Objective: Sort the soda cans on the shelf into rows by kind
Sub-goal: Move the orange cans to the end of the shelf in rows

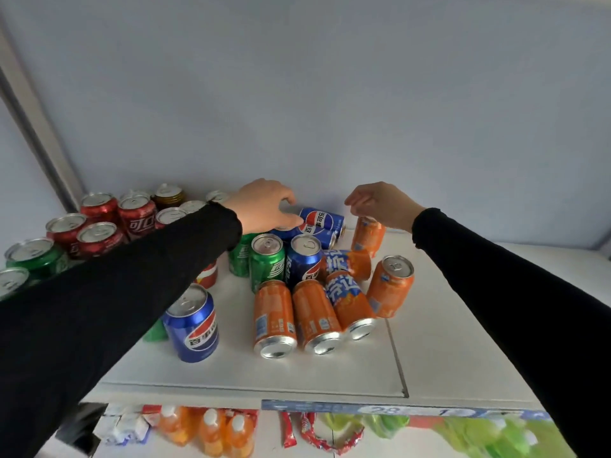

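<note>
Left hand [264, 206] curls over a toppled blue can [322, 221] at the back of the shelf [446, 342], fingers closing on it but grip not yet firm, likely to stand it up; right hand [377, 203] pinches the top rim of an orange can [367, 238], holding it upright; red cans [99, 223] already grouped back-left; mixed pile [314, 292] in the centre still unsorted, several orange cans lying flat.

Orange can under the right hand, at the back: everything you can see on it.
The orange can stands upright, tilted slightly, near the back wall on the white shelf. It looks like glossy metal with an orange label and small pale print. The right hand pinches its top from above, hiding the lid. A lying blue can sits just to its left; contact unclear.
</note>
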Available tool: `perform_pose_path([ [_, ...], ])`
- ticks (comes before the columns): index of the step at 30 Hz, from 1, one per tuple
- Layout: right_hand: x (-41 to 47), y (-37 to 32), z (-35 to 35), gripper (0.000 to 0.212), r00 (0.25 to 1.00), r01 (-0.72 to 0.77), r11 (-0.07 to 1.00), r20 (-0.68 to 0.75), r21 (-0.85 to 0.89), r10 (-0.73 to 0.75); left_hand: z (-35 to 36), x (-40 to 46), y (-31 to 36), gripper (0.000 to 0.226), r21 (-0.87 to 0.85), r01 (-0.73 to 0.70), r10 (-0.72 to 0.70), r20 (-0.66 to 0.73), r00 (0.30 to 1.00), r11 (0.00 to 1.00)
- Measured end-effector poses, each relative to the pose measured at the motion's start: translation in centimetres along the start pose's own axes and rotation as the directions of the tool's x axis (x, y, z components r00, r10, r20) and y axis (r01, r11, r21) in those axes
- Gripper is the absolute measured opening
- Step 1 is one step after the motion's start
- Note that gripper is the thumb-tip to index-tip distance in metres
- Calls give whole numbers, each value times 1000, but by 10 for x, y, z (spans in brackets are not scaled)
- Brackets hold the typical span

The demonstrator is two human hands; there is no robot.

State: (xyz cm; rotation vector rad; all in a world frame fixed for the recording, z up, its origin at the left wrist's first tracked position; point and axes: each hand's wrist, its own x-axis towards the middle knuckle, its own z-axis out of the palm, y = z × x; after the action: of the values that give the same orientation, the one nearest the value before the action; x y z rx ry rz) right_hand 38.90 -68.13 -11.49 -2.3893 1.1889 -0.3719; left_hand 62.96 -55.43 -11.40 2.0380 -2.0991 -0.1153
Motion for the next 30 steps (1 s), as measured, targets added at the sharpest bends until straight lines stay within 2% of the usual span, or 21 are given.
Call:
perform_pose_path([
  [5,39,22,-12,25,984,129,982,141,-138,-109,1,38,36,68,95,219,-227,77,971,971],
  [8,65,34,-6,34,955,229,941,246,-248,-168,10,61,53,57,164,354,-377,143,915,921],
  [11,85,37,1,44,927,302,897,319,-323,-198,23,79,64,45,180,448,-476,174,862,876],
  [17,125,19,12,70,847,469,733,487,-492,-215,37,95,70,55,279,548,-608,226,761,789],
  [19,134,14,15,81,797,496,738,576,-457,-179,41,98,68,62,267,580,-637,249,730,769],
  [21,140,9,17,86,734,489,788,665,-374,-139,42,100,67,63,261,611,-664,269,698,748],
  [26,145,2,25,72,578,485,844,808,-227,-115,51,104,66,65,253,645,-693,251,676,721],
  [27,145,2,27,72,558,484,849,822,-210,-115,53,105,66,67,247,649,-695,248,675,719],
  [30,148,2,30,78,571,456,867,813,-203,-110,60,108,60,87,263,673,-722,214,658,692],
])
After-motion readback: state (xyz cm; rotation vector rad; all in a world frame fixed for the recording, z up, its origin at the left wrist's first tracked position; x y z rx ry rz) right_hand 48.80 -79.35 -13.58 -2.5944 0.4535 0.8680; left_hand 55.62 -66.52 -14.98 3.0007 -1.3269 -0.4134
